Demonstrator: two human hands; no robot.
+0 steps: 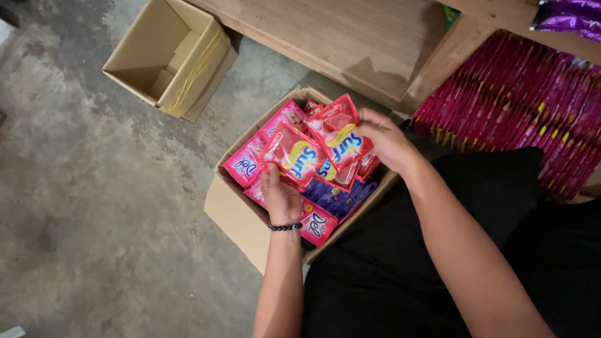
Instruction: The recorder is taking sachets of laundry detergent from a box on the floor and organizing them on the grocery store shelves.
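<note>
A strip of red sachets (316,147) hangs over an open cardboard box (235,216) on the floor. My left hand (280,195), with a dark bead bracelet at the wrist, grips the strip's lower left sachet. My right hand (387,141) holds the upper right sachet of the same strip. Inside the box lie pink sachets (245,164) and purple sachets (341,197), partly hidden under the strip.
An empty cardboard box (172,56) with open flaps stands at the upper left on the concrete floor. A wooden shelf (350,37) runs along the top. A dense row of pink sachets (519,106) is stacked at right; purple packets (570,15) sit above.
</note>
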